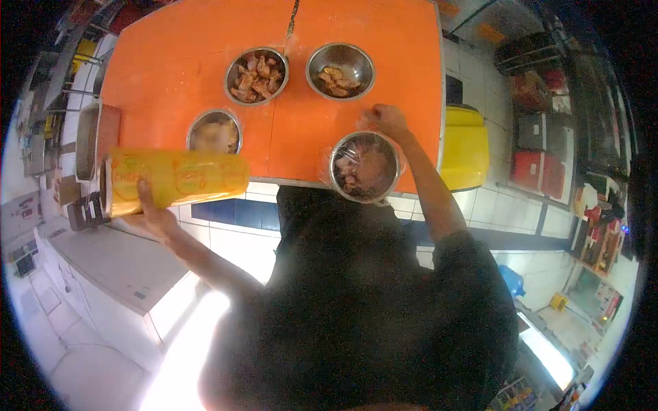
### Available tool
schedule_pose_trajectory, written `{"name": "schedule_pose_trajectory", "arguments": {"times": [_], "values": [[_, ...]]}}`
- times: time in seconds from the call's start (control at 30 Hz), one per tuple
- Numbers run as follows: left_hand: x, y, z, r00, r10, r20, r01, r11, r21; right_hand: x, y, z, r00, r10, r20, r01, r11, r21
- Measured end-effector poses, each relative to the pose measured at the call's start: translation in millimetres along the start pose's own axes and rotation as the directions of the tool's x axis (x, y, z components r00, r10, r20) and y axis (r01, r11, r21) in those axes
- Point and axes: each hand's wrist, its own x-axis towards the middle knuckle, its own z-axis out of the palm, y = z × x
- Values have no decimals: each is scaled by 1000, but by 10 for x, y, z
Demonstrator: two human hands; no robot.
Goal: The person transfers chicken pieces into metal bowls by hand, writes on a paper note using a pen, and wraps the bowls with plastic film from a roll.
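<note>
My left hand grips a long yellow cling film box with red lettering, held out over the table's near left edge. A metal bowl of raw meat pieces stands at the near edge in front of me, with clear cling film stretched over it and sticking out past its rim. Just beyond that bowl, my right hand is closed at the film's far edge; the film between its fingers shows only faintly. Partly behind the yellow box is another metal bowl with pale food, blurred.
Two more metal bowls stand farther back on the orange table: one full of chicken pieces, the other holding fewer coated pieces. A yellow bin is beside the table's right edge. A white chest or counter stands at lower left.
</note>
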Motion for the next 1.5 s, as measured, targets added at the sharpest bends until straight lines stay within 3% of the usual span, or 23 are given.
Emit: {"name": "schedule_pose_trajectory", "arguments": {"times": [0.03,0.07,0.17,0.23,0.27,0.33,0.47,0.57,0.63,0.87,0.97,1.0,1.03,1.07,1.1,1.13,1.17,1.2,1.23,1.27,1.3,1.43,1.5], "values": [[-30,16,92,1000,19,-12,-19,1000,-21,-12,37,-24,997,-14,-73,5,993,-120],[-28,-60,77,988,-79,129,76,997,27,-48,20,-72,997,-14,-70,6,993,-121],[-404,100,661,974,-13,227,10,1000,16,-204,-174,-258,986,34,-164,-30,999,30],[-596,53,957,933,64,353,-43,997,-69,-322,-343,-246,993,-98,-64,117,877,467],[-677,28,1111,906,114,407,-80,992,-100,-379,-385,-294,994,-95,-63,113,877,467],[-844,17,1310,857,130,498,-173,984,40,-468,-461,-377,980,-62,189,-4,944,329],[-1062,-276,1590,788,345,510,-398,917,-5,-641,-301,-305,994,-49,97,9,928,373],[-1153,-409,1633,785,350,512,-398,917,-16,-795,-319,-377,998,63,26,-68,913,402],[-1134,-408,1664,791,206,576,-313,945,92,-904,-329,-438,982,182,52,-189,925,331],[-1107,-372,1652,782,234,578,-338,938,77,-1189,-307,-341,968,245,-47,-205,890,407],[-1188,-312,1427,725,334,603,-453,890,50,-1456,-211,-232,945,289,-151,-217,904,368],[-1322,-343,1277,793,350,499,-439,896,70,-1611,6,-8,901,295,-319,-180,922,344],[-1477,-416,1156,816,259,518,-351,933,86,-1725,109,125,829,290,-478,-147,938,314],[-1633,-494,1032,831,165,532,-259,960,107,-1854,10,136,828,293,-478,-149,937,317],[-1844,-631,963,759,-34,650,-89,984,155,-1985,-127,135,764,553,-333,-259,735,627],[-2103,-943,971,690,-244,682,160,970,186,-2084,-263,126,670,735,-98,-339,421,841],[-2281,-1173,1012,565,-435,701,395,889,233,-2141,-368,129,668,740,-83,-353,413,839],[-2320,-1181,1076,559,-442,701,397,886,241,-2174,-447,131,670,738,77,-338,212,917],[-2337,-1187,1171,301,-681,667,675,646,355,-2182,-513,124,677,702,222,-314,2,949],[-2365,-1235,1242,-26,-802,597,835,311,454,-2201,-488,187,727,675,126,-308,157,938],[-2391,-1315,1320,-30,-797,604,833,314,455,-2218,-466,247,768,639,29,-289,307,907],[-2432,-1299,1281,74,-682,728,764,508,398,-2167,-403,381,786,616,42,-188,173,967],[-2463,-1374,1243,111,-616,780,712,597,370,-2164,-372,417,740,668,82,-213,116,970]]}}
